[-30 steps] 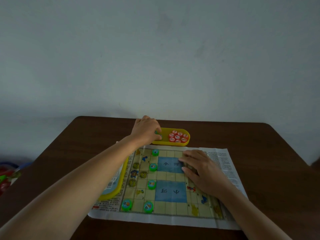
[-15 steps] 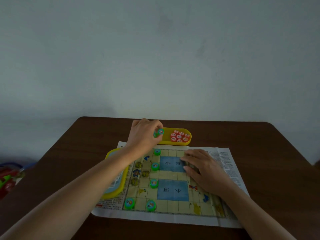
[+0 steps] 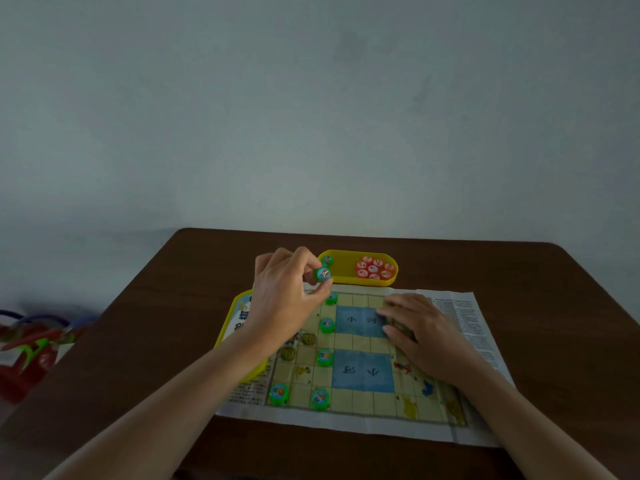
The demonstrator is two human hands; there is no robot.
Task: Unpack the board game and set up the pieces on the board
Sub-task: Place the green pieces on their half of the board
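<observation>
Left hand (image 3: pixel 284 299) pinches a green piece (image 3: pixel 322 274), probably bound for a free board (image 3: pixel 363 403) square; right hand (image 3: pixel 420 336) presses flat, fingers straight.

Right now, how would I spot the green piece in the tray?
Beyond the far edge of the board lies a yellow tray. Red pieces cluster at its right end; the green piece sits alone at its left end, the only green one there.

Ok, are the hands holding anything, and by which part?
The left hand pinches a green piece by its rim, between thumb and fingertips, above the board. The right hand lies flat on the board, gripping nothing.
</observation>
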